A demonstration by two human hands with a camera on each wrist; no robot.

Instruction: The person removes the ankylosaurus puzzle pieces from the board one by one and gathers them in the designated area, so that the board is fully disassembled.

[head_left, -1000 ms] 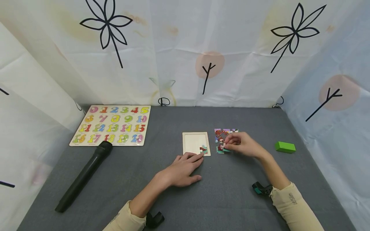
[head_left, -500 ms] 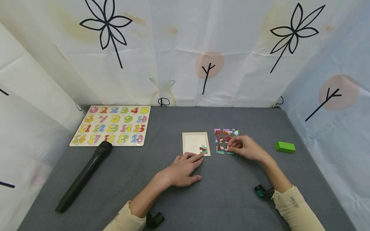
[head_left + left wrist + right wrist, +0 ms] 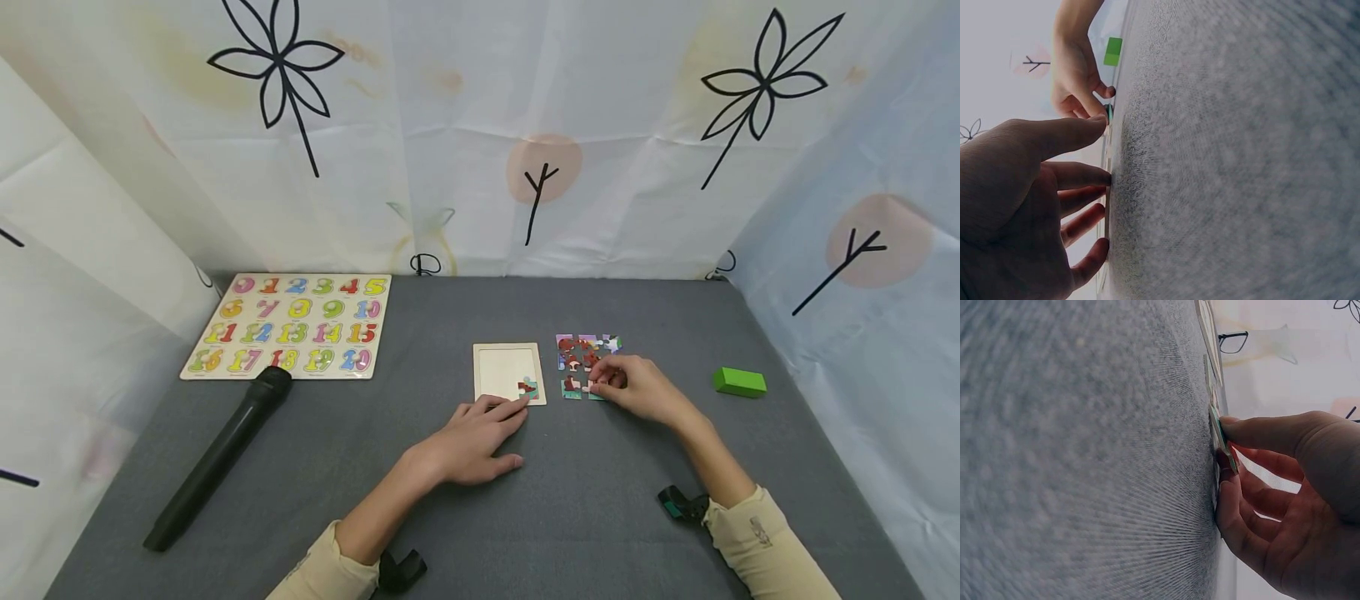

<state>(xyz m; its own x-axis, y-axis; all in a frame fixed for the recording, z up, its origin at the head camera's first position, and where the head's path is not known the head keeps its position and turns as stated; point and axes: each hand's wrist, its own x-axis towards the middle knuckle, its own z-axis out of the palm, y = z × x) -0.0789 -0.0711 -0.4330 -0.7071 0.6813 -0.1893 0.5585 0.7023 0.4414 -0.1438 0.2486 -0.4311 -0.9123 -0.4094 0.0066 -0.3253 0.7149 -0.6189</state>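
Observation:
My left hand (image 3: 483,440) rests with extended fingers at the near edge of a small wooden puzzle tray (image 3: 477,367). One puzzle piece (image 3: 528,388) lies in that tray's near right corner. Just to the right, several loose jigsaw pieces (image 3: 573,363) lie in rows on the cloth. My right hand (image 3: 637,385) is over the near right of these, pinching a green-edged puzzle piece (image 3: 1229,449) between thumb and fingers. In the right wrist view that piece is tilted, one edge raised. The left wrist view shows my left fingertips (image 3: 1107,180) against the tray's edge.
A number puzzle board (image 3: 285,327) lies at the back left, with a black microphone (image 3: 221,454) touching or overlapping its near edge. On the right stands a green block (image 3: 740,382). Printed curtains border the grey table (image 3: 585,500) at the back and sides.
My right hand has shifted slightly to the right with the pinched piece, uncovering more of the loose pieces. The left hand has stayed on the tray's edge.

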